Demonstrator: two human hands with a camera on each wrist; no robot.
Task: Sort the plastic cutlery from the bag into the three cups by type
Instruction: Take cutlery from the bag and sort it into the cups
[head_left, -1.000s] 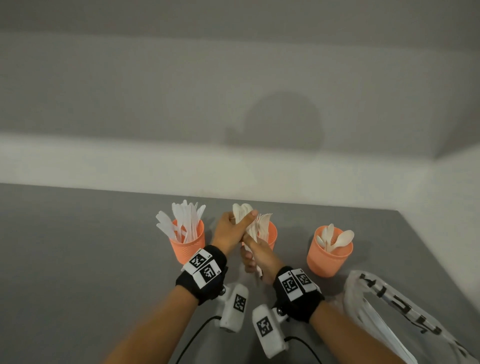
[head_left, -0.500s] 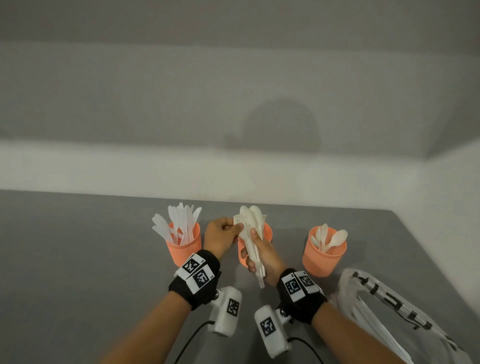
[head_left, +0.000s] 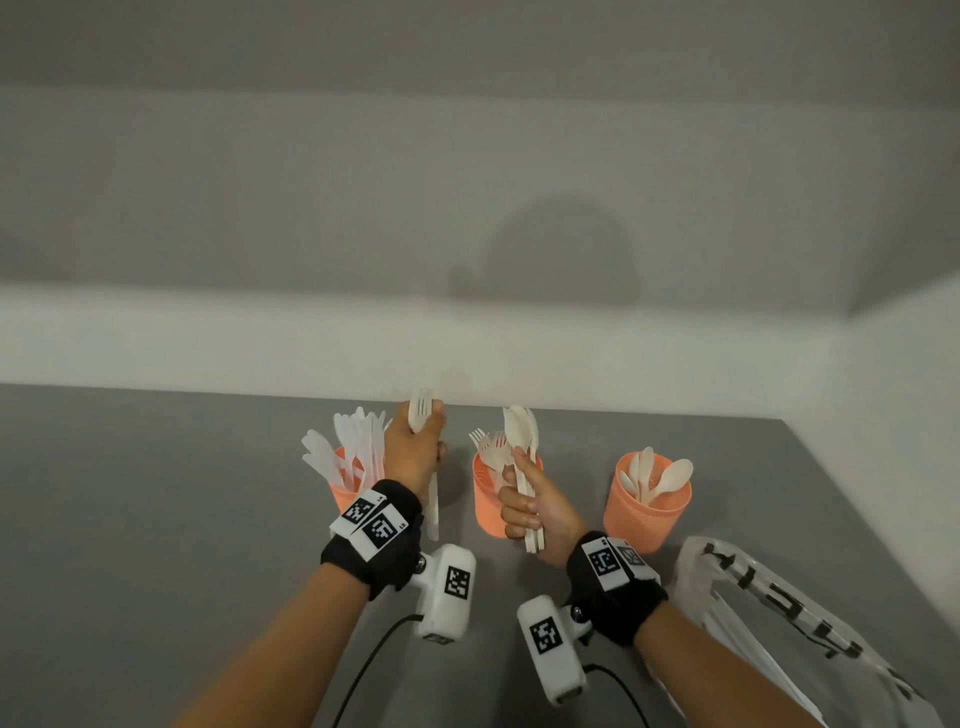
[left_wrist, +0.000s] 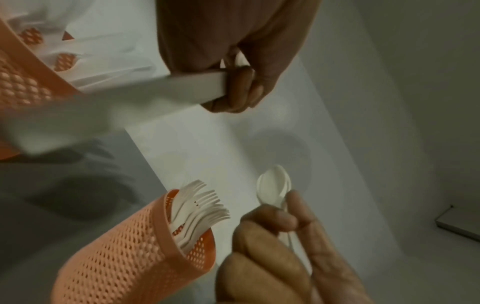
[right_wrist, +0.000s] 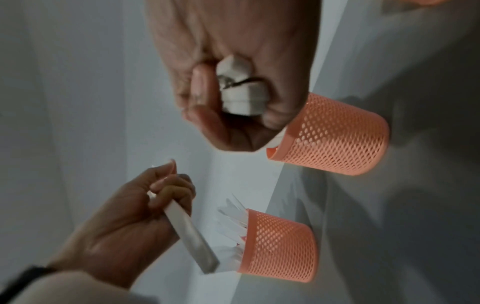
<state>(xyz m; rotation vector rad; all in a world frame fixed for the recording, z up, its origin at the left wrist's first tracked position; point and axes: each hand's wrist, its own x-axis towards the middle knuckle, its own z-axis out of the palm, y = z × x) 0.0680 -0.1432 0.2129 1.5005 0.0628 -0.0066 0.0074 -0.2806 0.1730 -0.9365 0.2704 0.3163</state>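
Head cam looks down over desk (head_left: 156, 519); wrist cams close, along each fist, both sharing the fork cup (left_wrist: 124, 253).

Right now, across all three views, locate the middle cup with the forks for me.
Head: fork cup at centre, just left of the right hand.
Left wrist: fork cup at lower left, tines poking out.
Right wrist: fork cup at right of centre, by the right hand.
Shared landmark: the knife cup.
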